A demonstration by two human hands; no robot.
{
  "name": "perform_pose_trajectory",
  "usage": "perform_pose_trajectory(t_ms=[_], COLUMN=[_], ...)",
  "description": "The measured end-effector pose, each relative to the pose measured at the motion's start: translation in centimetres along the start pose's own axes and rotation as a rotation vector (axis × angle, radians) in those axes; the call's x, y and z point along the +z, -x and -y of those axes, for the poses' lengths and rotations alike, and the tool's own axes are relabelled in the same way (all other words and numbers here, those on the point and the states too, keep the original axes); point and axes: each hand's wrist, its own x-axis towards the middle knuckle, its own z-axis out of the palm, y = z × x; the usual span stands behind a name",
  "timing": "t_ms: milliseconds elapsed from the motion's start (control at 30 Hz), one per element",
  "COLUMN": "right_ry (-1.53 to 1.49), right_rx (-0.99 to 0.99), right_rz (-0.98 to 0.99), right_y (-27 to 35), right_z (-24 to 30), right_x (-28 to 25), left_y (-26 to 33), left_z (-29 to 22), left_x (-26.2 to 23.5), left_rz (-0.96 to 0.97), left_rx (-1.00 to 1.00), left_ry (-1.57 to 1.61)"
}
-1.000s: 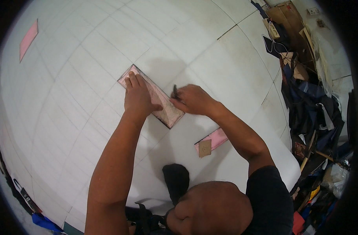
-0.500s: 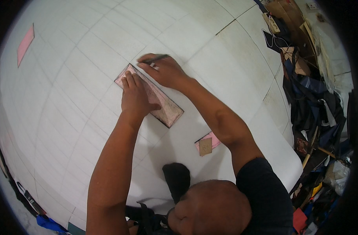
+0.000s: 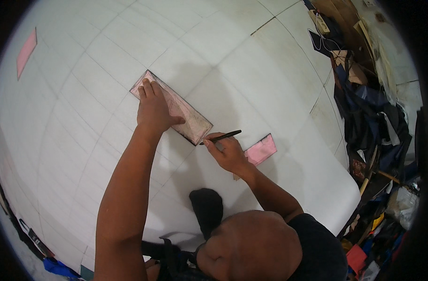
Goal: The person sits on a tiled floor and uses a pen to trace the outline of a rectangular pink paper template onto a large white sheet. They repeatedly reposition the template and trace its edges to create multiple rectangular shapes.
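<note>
Fingers of our left hand (image 3: 154, 108) lie flat and spread on the pink template (image 3: 172, 107), pressing it on the white sheet (image 3: 251, 70). Our right hand (image 3: 228, 152) pinches a black pen (image 3: 222, 136), its tip touching the template's lower corner.

One head-worn fisheye view looks steeply down from close above onto the large white ruled sheet (image 3: 251, 61). Forearms enter from the near edge; a dark cluttered scrap pile (image 3: 368, 107) lines the right rim.
</note>
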Motion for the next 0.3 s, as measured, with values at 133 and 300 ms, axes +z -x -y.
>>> perform_pose_trajectory(t_ms=[133, 300], right_ry=[0.043, 0.132], right_rx=[-0.021, -0.089], right_rz=[0.017, 0.003], right_y=[0.0, 0.2], right_z=[-0.2, -0.7], right_x=[0.6, 1.3], left_y=[0.0, 0.0], left_z=[0.0, -0.1], left_x=[-0.2, -0.5], left_rz=[0.014, 0.073], left_rx=[0.003, -0.041], left_ry=[0.018, 0.061])
